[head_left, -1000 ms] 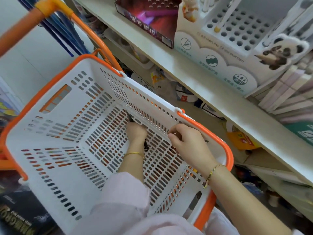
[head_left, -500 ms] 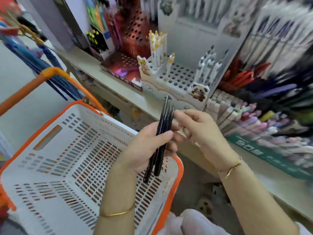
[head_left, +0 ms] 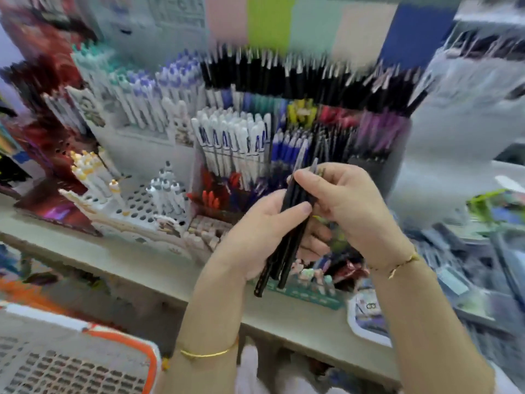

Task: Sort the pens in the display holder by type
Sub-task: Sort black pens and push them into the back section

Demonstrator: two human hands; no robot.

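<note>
Shelf [head_left: 136, 260], blurred pen displays [head_left: 235, 143]; I logged perhaps three black pens [head_left: 287, 234], left hand [head_left: 255, 234] grip closed around them, right hand [head_left: 349, 203] pinching tops.

Bright, even light, no hard shadows. Heavy motion blur smears the pen racks [head_left: 284, 89] and edges; the hands [head_left: 349, 206] are sharpest.

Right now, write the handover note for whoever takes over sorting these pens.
Left hand: shut on a bundle of black pens, tips pointing down.
Right hand: fingers pinching the tops of the same bundle.
Display holder: on the shelf behind the hands, full of pens in blocks by colour; blurred, so types are hard to read.
Basket: lower left.
Done: bundle in hand.
Left: slot each black pen in with its kind, probably the black rows at the top.
</note>
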